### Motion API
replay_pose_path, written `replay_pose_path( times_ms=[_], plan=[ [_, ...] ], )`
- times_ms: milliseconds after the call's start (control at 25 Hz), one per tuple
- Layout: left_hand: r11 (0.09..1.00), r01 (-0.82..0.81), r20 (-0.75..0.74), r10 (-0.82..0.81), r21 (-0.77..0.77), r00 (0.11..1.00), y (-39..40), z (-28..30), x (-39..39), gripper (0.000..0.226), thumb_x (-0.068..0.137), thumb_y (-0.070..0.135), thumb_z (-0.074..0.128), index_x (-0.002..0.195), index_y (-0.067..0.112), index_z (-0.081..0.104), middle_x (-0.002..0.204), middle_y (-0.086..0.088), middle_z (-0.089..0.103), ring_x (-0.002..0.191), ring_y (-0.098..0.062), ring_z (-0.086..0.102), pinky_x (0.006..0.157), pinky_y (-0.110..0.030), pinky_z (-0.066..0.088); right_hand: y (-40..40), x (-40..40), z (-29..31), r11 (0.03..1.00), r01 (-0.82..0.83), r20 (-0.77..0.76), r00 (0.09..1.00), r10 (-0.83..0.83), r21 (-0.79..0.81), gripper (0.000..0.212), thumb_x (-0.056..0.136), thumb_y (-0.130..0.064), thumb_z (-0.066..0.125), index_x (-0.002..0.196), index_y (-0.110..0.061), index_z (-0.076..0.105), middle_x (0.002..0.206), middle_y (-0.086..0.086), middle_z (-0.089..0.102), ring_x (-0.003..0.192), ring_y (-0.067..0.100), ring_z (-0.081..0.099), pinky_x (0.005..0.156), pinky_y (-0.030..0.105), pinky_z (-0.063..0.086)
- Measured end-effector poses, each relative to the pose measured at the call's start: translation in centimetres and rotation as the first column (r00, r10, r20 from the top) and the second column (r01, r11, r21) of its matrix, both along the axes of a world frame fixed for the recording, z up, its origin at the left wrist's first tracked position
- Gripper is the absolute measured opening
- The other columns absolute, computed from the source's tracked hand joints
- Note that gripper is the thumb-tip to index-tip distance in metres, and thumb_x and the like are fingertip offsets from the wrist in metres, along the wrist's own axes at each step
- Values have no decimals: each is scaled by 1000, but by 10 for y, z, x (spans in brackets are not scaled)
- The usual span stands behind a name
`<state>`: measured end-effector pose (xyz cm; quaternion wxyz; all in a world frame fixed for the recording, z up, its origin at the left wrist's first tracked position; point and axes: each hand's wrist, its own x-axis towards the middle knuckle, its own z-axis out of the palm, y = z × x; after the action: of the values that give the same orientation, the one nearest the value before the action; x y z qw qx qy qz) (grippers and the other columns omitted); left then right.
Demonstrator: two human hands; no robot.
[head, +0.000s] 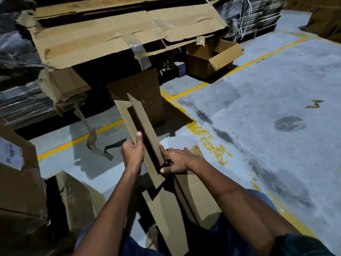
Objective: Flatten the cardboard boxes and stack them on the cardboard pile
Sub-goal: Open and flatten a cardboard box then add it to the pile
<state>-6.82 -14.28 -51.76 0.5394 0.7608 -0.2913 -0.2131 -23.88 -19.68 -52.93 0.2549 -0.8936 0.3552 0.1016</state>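
I see my left hand with fingers curled around one edge of a flattened cardboard box and my right hand pinching its other edge, held tilted above the concrete floor, the cardboard pile just beyond.

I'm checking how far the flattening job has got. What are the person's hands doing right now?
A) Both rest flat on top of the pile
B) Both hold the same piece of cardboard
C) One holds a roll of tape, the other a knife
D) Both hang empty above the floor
B: the left hand grips one edge of the cardboard piece and the right hand pinches its other edge, in front of the cardboard pile.
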Motion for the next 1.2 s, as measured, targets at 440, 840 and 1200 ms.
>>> replay_pose_path(
  times_ms=[440, 840, 1200],
  plan=[
    [988, 115, 155, -130, 102, 979, 4, 25, -11, 30, 85, 36, 72, 86, 6, 72, 89, -8, 76, 77, -21, 73, 57, -26, 53, 15, 10, 13, 1000, 4, -10, 1000, -4, -23, 91, 80, -26, 56, 157, -39, 9, 137, 8, 36, 109, 40, 52, 97, 51, 41],
    [986, -123, 119, 109, 117, 987, -9, 24, -21, 20, 86, 20, 64, 77, 3, 61, 77, -6, 65, 61, -17, 56, 53, -25, 43, -20, -25, 23, 834, 423, -35, 885, -464, -354, 37, 96, -39, 52, 125, -18, 59, 125, 13, 61, 120, 37, 54, 95, 43, 42],
    [892, -448, -240, 449, 61, 861, -27, 49, 0, 24, 85, 12, 56, 102, -2, 64, 104, -16, 69, 91, -32, 68, 79, -41, 60, -23, -24, 28, 943, 303, 447, 831, -331, 136, 113, 80, -66, 67, 159, -30, -5, 155, 13, 41, 141, 30, 39, 110, 42, 39]
  ],
)
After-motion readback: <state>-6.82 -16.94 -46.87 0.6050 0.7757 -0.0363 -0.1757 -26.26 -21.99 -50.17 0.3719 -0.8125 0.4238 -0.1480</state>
